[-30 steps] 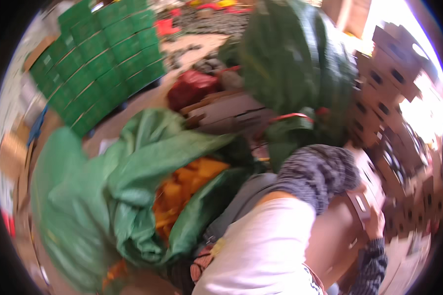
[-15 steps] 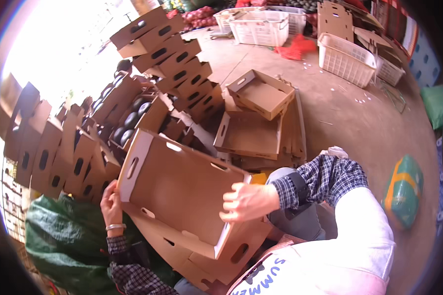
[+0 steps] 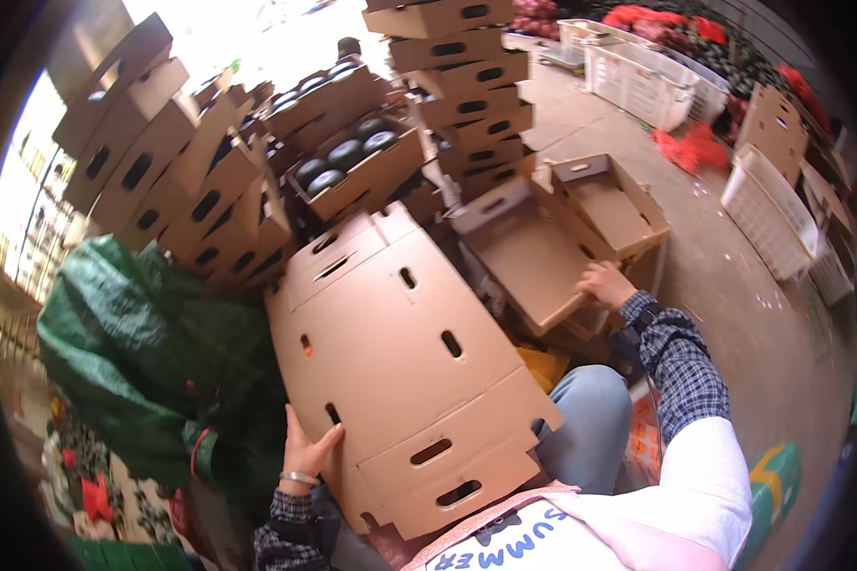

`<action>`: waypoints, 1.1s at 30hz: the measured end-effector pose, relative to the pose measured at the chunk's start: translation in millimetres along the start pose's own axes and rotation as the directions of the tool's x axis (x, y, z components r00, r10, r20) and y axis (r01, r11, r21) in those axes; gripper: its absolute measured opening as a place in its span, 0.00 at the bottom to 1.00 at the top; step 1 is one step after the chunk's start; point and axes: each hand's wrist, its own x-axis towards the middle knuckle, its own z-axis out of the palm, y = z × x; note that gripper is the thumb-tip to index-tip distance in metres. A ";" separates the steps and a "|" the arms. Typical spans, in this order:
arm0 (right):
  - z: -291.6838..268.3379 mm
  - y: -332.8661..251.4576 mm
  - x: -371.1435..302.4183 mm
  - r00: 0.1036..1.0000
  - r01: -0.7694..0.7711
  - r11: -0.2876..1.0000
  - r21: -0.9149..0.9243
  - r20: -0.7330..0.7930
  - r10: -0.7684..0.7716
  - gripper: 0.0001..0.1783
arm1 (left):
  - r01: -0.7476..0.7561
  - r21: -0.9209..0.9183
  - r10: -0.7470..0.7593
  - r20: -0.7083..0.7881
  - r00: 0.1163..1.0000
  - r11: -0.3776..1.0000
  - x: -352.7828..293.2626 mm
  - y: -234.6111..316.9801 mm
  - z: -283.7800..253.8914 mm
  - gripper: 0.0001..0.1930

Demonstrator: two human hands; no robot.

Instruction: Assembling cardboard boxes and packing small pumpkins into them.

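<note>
1. At far left, a green sack [image 3: 143,352] slumps below leaning brown cartons [image 3: 167,186]; the outer edge of the view fades into darkness.
2. The left hand [image 3: 307,449] stands at the left edge of a flat cardboard sheet [image 3: 395,366]. Its thumb is spread away from the forefinger and rests on the sheet beside a slot; the other fingers are hard to make out, so I cannot tell whether they grip underneath.
3. The sheet lies slanted between the two hands, its lower end by the person's lap.
4. Beyond it, a carton [image 3: 390,173] of dark round items is partly covered; the tall carton stack [image 3: 471,105] is cut off above.
5. The right hand [image 3: 607,284] curls its fingers, pressed together, over the near corner of an open cardboard tray [image 3: 519,262]; its thumb is hidden.
6. At lower right, the sleeve partly hides a green bundle [image 3: 776,490].
</note>
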 end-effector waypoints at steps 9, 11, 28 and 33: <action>-149.3 -206.2 60.9 0.999 0.034 0.928 0.372 0.004 -0.039 0.57 | 0.007 -0.052 -0.010 -0.061 0.998 0.999 1.4 7.7 9.5 0.32; -152.4 -217.8 65.7 0.999 -0.013 0.918 0.396 0.049 -0.007 0.62 | -0.078 0.142 0.097 -0.132 0.987 0.987 -0.1 4.4 9.4 0.33; -187.2 -189.6 60.6 0.737 0.619 0.558 0.553 -0.161 -0.657 0.35 | -0.752 0.157 0.532 0.616 0.581 0.640 -20.3 77.9 -34.4 0.34; -186.4 -199.1 66.4 0.933 0.270 -0.266 0.925 -0.183 0.311 0.09 | -0.385 -0.430 0.339 -0.183 0.923 0.816 -8.4 6.0 -40.3 0.23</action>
